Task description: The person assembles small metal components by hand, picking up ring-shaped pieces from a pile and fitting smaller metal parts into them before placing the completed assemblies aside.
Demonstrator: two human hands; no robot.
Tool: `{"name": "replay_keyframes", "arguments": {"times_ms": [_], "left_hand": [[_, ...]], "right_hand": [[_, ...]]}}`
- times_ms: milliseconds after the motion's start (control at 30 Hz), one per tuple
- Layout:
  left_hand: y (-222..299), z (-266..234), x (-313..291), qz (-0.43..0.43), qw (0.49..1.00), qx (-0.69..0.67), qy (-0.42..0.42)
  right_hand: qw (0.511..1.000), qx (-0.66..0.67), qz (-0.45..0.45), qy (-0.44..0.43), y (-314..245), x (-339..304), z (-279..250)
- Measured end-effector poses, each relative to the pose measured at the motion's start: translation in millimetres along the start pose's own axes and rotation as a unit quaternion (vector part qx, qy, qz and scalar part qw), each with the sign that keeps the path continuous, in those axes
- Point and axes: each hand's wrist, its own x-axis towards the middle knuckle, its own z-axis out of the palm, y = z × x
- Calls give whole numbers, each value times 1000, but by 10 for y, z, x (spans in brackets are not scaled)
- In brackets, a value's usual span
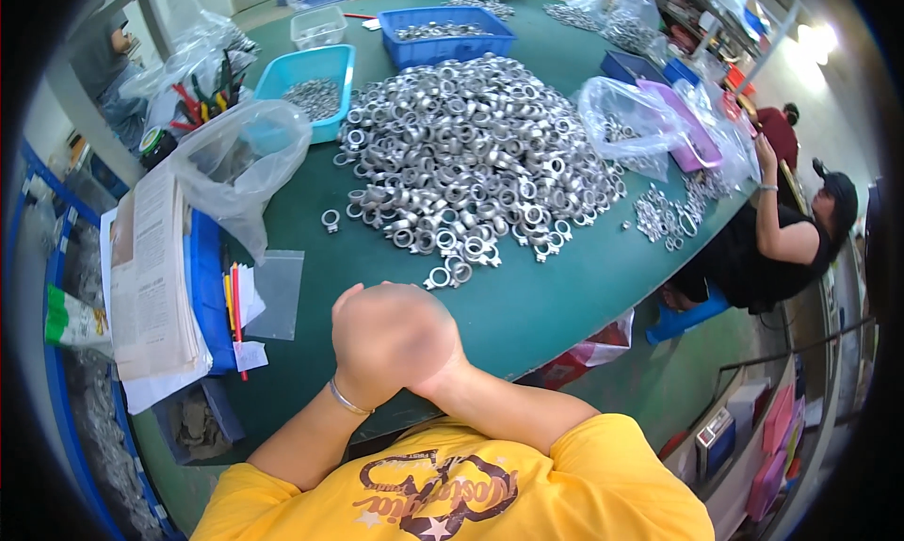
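Observation:
Both hands are brought together over the near edge of the green table [556, 301]. My left hand [361, 351], with a bangle on its wrist, presses against my right hand [441, 357]. A blurred patch covers the fingers, so whether anything lies between them cannot be made out. Just beyond the hands rises a large heap of silvery metal rings [480, 145], each with a small lug. One loose metal ring [330, 221] lies apart, left of the heap.
Behind the heap stand a blue bin [447, 47] and a turquoise basin [344, 75] of small parts. A clear bag [250, 164], newspapers [151, 277] and pens [235, 306] lie left. To the right are a purple tray [692, 127] and a seated person [782, 221].

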Motion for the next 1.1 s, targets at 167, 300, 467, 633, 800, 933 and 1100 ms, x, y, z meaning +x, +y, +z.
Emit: {"name": "replay_keyframes", "arguments": {"times_ms": [167, 300, 467, 633, 800, 933, 1100], "left_hand": [[3, 16, -30, -40, 993, -69, 87], [0, 64, -58, -104, 982, -127, 94], [-15, 143, -74, -130, 976, -151, 88], [-56, 160, -122, -164, 971, -154, 84], [-80, 180, -111, -185, 967, -152, 87], [-89, 169, -140, -188, 967, -149, 86], [-88, 196, -136, -192, 965, -163, 65]], "right_hand": [[999, 35, 29, -4, -384, -220, 50], [971, 28, -216, -103, -1201, -908, -112], [752, -286, -523, 282, -2298, -1630, -1083], [444, -703, -129, 541, -2766, -1352, -1974], [295, -899, -53, 320, -2902, -849, -2864], [312, -890, -16, 331, -2630, -555, -3047], [327, -884, -16, 333, -2257, -622, -3284]]}}
